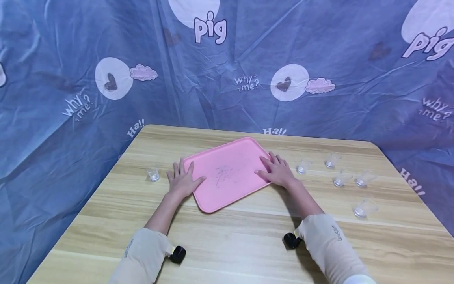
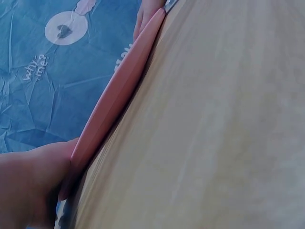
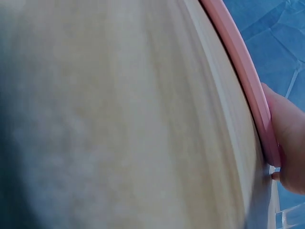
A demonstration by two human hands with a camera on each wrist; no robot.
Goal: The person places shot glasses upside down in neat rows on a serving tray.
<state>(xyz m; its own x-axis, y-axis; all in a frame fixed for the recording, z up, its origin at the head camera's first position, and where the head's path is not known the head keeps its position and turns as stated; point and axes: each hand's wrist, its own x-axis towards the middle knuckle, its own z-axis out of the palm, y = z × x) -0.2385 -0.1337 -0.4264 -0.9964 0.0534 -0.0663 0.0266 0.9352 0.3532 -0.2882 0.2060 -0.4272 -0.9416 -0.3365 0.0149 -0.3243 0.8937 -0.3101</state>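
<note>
A pink rectangular tray (image 1: 227, 173) with dark specks lies turned at an angle on the wooden table. My left hand (image 1: 182, 183) rests at its left end, fingers spread and thumb reaching over the rim. Across from it, my right hand (image 1: 278, 171) touches the right end, thumb and a finger over the inner surface. From the left wrist, the tray's side wall (image 2: 116, 95) shows close to the tabletop, with part of the left hand (image 2: 33, 179) beside it. The right wrist view has the rim (image 3: 243, 71) and part of the right hand (image 3: 288, 138) against it.
One small clear glass (image 1: 153, 173) stands left of the left hand. Several similar glasses stand to the right, the closest (image 1: 303, 166) near the right hand and another (image 1: 364, 208) nearer the front. A blue printed cloth (image 1: 220, 102) hangs behind the table (image 1: 230, 244).
</note>
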